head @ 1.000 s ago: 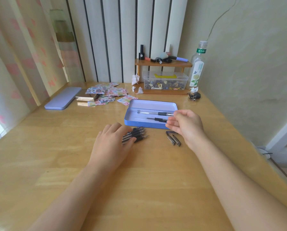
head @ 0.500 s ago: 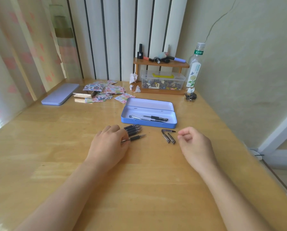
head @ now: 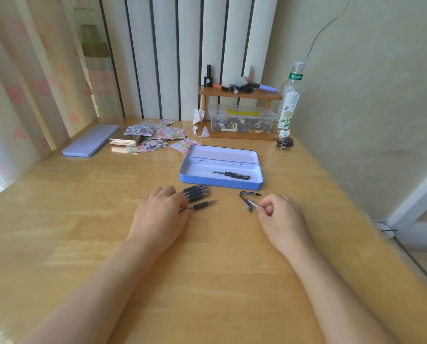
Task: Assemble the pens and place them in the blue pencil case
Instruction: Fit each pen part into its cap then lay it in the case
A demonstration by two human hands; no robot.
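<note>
On the wooden counter (head: 207, 281) the blue pencil case (head: 221, 181) lies open, its lid tipped back, with one finished pen (head: 229, 174) lying inside along the tray. Just in front of its near wall sits a small bundle of uncapped pens (head: 197, 192), tips pointing right, and one more pen (head: 202, 205) lies slightly apart from the bundle, nearer the person.

The left hand (head: 160, 217) rests palm down over the back ends of these pens, fingers curled loosely around the barrel of the separate one; it seems to have that pen lightly pinned or pinched, though the contact itself is hidden under the hand. To the right, well clear of the pens, lie a few pen caps (head: 247, 201). The right hand (head: 279, 217) has thumb and forefinger nearly closed on the end of one clear cap, the other fingers tucked in.

These parts look light, stiff and smooth, so they will probably roll or skate on the glossy wood if nudged. The pen is best held around the dark rubber grip near the tip, where it is least slippery, and the cap by its closed end or clip, leaving the mouth free to push onto the tip. Little force should be needed.
</note>
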